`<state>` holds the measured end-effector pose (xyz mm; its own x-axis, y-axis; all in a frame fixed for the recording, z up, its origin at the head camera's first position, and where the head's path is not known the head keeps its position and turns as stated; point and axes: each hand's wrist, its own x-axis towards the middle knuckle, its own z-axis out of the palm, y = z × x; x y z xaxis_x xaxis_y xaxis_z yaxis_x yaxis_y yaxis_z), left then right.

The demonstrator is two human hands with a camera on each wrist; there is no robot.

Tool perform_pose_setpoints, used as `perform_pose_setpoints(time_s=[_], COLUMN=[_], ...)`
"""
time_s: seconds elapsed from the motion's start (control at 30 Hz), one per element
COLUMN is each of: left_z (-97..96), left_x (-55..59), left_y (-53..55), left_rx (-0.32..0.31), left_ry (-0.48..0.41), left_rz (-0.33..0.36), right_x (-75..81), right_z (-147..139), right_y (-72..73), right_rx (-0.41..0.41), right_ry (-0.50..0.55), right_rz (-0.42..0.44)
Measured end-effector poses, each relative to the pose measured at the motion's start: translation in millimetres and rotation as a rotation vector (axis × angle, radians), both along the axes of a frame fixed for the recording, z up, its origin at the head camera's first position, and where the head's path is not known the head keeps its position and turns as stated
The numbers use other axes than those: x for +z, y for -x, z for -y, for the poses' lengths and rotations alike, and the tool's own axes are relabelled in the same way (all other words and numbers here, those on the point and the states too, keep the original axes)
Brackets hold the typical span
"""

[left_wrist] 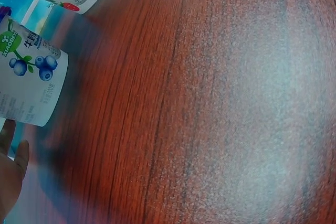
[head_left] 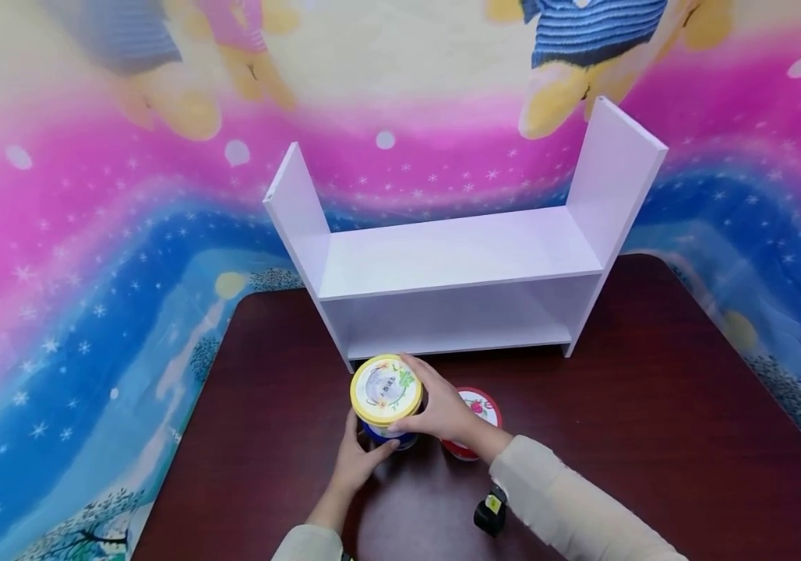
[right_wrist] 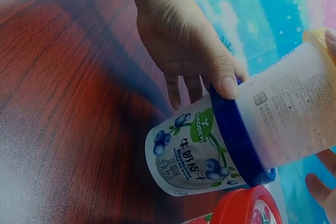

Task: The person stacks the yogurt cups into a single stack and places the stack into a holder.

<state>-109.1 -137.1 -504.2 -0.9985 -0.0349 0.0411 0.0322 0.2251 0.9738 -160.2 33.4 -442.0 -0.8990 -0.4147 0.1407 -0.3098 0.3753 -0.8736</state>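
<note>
A tub with a yellow lid [head_left: 386, 387] stands on top of a blueberry tub with a blue lid [right_wrist: 194, 156]. My right hand [head_left: 442, 407] grips the upper tub, thumb and fingers at either side just below its lid. Lower down, my left hand [head_left: 357, 458] holds the blueberry tub; its thumb lies on the blue rim in the right wrist view and the other fingers go behind. Beside this stack, partly covered by my right wrist, is a strawberry tub with a red lid [head_left: 483, 407]. The left wrist view catches only a few left fingertips near the blueberry tub's base.
A white two-level shelf [head_left: 456, 249] with tall side panels stands on the dark red wooden table [head_left: 653, 421], just behind the tubs. Close to my right sleeve is a small black device [head_left: 490, 514] with a yellow label. A colourful printed backdrop [head_left: 127, 257] surrounds the table.
</note>
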Motion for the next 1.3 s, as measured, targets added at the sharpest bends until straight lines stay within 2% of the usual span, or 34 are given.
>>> perform_pose_setpoints(time_s=[0.27,0.6,0.83,1.07,1.17,1.3], left_z=[-0.4,-0.4,-1.4,-0.8,2.4,6.4], left_x=[0.3,-4.3,-1.1,-2.9,-12.5,-27.7], left_y=[0.3,-0.4,-1.7,-0.6,2.5,7.4], left_rx=[0.002,-0.011,-0.010,-0.009,-0.003,0.007], left_ry=[-0.014,-0.048,-0.033,-0.029,-0.032,-0.019], left_rz=[0.019,0.017,0.030,0.004,0.009,0.035], right_x=[-0.1,-3.0,-6.3,-5.3,-2.0,12.7], right_z=[2,2,-2,-15,-20,-27], right_y=[1.5,-1.7,-4.3,-10.6,-13.8,-22.9], right_rx=[0.020,0.039,0.049,0.018,0.003,-0.013], right_ry=[0.016,0.042,0.083,0.080,0.080,0.103], right_rz=[-0.022,-0.003,0.047,0.069,0.078,0.088])
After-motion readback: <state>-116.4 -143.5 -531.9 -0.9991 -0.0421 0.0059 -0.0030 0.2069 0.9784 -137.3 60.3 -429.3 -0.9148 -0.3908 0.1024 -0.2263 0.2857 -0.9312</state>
